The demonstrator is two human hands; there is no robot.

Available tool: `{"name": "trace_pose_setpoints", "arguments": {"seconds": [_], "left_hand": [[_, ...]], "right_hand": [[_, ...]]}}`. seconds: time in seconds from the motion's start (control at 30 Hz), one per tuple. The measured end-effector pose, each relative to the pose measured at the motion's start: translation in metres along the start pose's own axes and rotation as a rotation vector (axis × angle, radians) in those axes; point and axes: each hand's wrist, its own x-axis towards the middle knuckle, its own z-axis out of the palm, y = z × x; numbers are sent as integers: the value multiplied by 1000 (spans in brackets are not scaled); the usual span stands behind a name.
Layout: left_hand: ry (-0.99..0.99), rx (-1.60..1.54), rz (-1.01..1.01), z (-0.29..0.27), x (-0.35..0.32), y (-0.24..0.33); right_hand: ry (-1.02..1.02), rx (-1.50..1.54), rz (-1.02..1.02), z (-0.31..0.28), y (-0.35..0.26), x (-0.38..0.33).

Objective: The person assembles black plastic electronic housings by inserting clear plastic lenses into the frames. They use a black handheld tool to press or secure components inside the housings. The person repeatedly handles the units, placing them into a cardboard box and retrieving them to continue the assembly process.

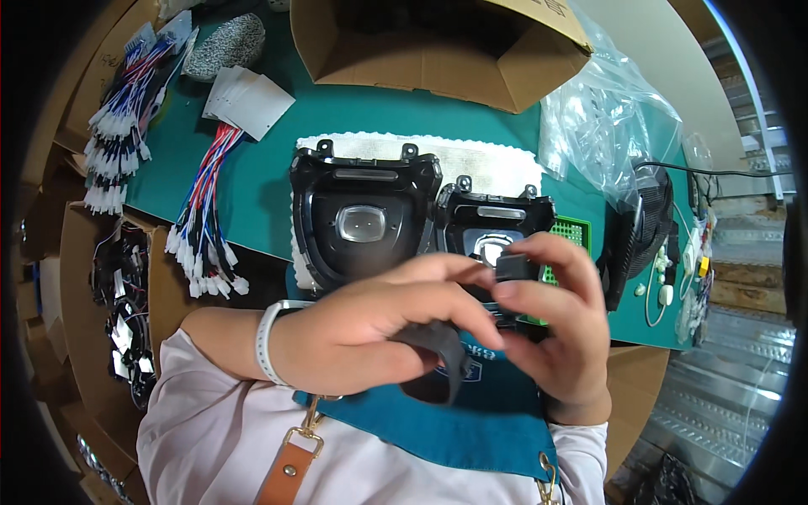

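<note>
Both my hands come together in front of my chest, over my teal apron [387, 429]. A dark grey, tape-like strip [453, 358] hangs in a curl from my left hand [353, 328], whose fingers are closed around it. In my right hand [566, 332], thumb and fingers pinch a small black block-like piece [511, 268]; whether it joins the strip cannot be made out. Just beyond lie two glossy black lamp housings with clear lenses, a larger one [396, 189] at left and a smaller one [497, 215] partly hidden by my fingers.
Under the housings is a white cloth [505, 160] on the green table [328, 109]. An open cardboard box [404, 77] stands behind. Wire bundles [215, 181] lie at left. At right are a green basket [572, 227], clear plastic bags [606, 109] and a black mesh object [652, 219].
</note>
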Motion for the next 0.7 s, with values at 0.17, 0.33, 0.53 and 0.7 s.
{"name": "trace_pose_setpoints", "arguments": {"seconds": [0.17, 0.33, 0.53, 0.7], "left_hand": [[-130, 131, -24, -4, 2, 2], [-238, 417, 1, 3, 1, 3], [-176, 279, 89, 6, -2, -3], [-196, 307, 198, -8, -3, -2]], "right_hand": [[5, -91, -74, 12, 4, -5], [-39, -143, -70, 15, 1, -3], [161, -216, -14, 1, 15, -16], [188, -440, -50, -16, 36, -3]]}}
